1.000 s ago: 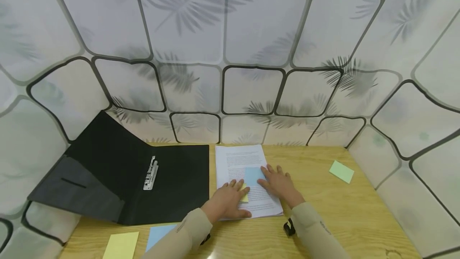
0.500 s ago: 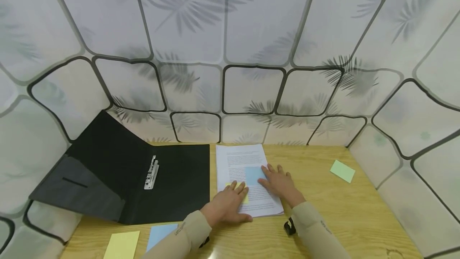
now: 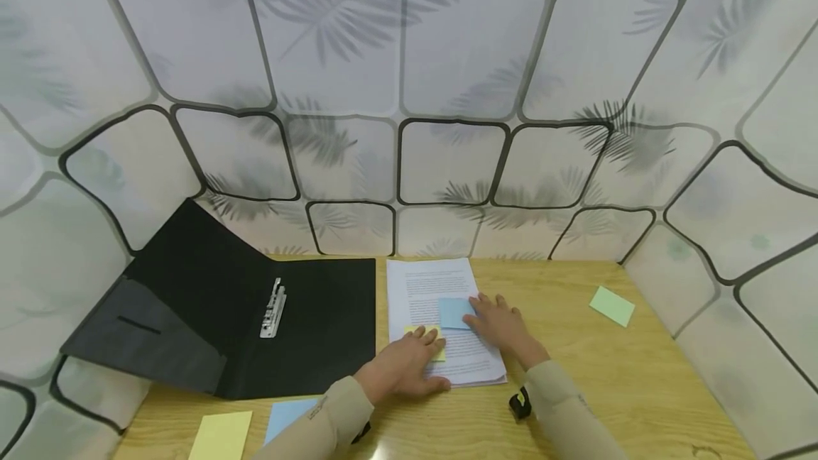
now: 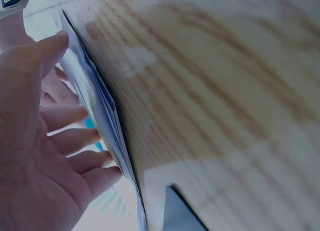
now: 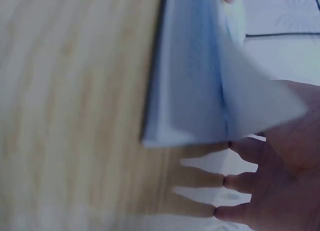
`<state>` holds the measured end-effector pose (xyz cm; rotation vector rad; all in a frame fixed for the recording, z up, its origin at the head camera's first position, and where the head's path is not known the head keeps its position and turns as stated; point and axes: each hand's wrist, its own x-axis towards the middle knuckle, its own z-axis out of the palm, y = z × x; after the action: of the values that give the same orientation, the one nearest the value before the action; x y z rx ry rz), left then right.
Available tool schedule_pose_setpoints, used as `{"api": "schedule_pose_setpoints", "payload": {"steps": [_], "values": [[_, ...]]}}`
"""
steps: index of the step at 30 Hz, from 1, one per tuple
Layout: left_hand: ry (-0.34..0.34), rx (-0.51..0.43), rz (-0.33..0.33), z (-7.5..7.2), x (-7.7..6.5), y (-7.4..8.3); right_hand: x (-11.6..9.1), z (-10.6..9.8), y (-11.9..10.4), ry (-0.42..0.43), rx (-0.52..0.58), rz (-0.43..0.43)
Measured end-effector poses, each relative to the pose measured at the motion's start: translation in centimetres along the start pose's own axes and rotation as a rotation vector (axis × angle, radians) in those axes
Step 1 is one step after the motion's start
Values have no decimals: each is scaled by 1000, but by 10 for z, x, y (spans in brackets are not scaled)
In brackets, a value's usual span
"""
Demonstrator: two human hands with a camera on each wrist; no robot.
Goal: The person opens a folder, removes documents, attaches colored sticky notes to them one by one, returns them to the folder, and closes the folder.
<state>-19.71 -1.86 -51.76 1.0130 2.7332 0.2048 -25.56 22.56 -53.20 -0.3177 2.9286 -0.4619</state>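
A stack of printed white paper (image 3: 478,360) lies on the wooden table, bearing a yellow sticky note (image 3: 439,355) and a blue sticky note (image 3: 451,313). My left hand (image 3: 401,369) rests on the yellow note with its fingers extended, covering part of it. On the blue note's right edge lies my right hand (image 3: 503,325), fingers spread. In the left wrist view, the left hand's fingers (image 4: 75,141) are apart along the stack's side. The right wrist view has the paper (image 5: 190,101) with a top sheet bent up at one corner, close to the right fingers (image 5: 242,183).
An open black lever-clip folder (image 3: 339,325) lies left of the stack, its cover leaning against the patterned wall. A yellow sheet (image 3: 220,435) and a blue sheet (image 3: 285,417) lie near the front edge. A green note (image 3: 612,306) is at the right.
My left fingers have drawn back slightly, so more of the yellow note's upper edge shows. The right hand stays at the blue note. The head view has shifted a little.
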Motion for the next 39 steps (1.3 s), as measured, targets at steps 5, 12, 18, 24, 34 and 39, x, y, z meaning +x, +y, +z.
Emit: {"api": "schedule_pose_setpoints", "payload": {"steps": [5, 12, 18, 24, 34, 39], "values": [[97, 49, 103, 1, -1, 1, -6, -10, 12, 42, 133, -80], [274, 74, 292, 6, -2, 4, -6, -10, 29, 95, 179, -125], [367, 11, 247, 5, -6, 7, -10, -11, 36, 138, 224, -111], [493, -148, 116, 8, -13, 6, -14, -10, 39, 135, 206, -120], [798, -338, 17, 15, -21, -4, -20, -7, 37, 63, 185, -136], [909, -413, -51, 15, -22, -8, -21, -6, 35, 59, 182, -129]]}}
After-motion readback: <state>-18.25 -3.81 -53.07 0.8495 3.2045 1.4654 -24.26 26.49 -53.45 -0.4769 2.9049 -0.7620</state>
